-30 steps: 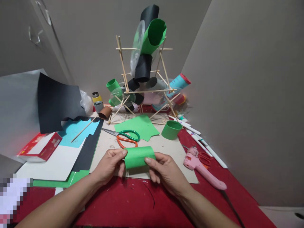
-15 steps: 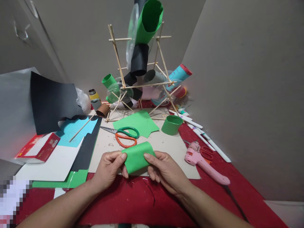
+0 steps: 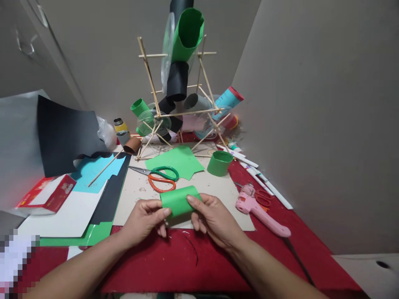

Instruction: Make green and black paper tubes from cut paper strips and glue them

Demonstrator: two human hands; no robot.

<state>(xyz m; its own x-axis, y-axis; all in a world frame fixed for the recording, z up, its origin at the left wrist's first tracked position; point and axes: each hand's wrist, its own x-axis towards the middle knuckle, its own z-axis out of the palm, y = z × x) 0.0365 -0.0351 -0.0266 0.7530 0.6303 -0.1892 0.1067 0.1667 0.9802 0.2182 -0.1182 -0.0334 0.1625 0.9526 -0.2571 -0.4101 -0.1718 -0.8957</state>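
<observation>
Both of my hands hold a rolled piece of green paper [image 3: 177, 200] just above a beige cardboard sheet [image 3: 218, 195]. My left hand [image 3: 144, 219] pinches its left end with thumb and fingers. My right hand [image 3: 212, 218] grips its right end, thumb on top. Behind the roll lie scissors with green and orange handles [image 3: 160, 178], a flat green paper cut-out [image 3: 179, 160] and a finished green paper ring [image 3: 220, 162]. Further back stands a wooden stick frame [image 3: 174, 104] carrying green and black paper tubes.
A pink glue gun [image 3: 257, 211] lies to the right on the red table cover [image 3: 187, 270]. White glue sticks [image 3: 264, 182] lie near the right wall. Black, blue, white and green sheets [image 3: 93, 187] and a red box [image 3: 46, 195] are stacked at left. Small jars [image 3: 120, 126] stand at the back.
The green roll has turned and tightened between my fingers, and my hands have shifted slightly left. The view has tilted down a little.
</observation>
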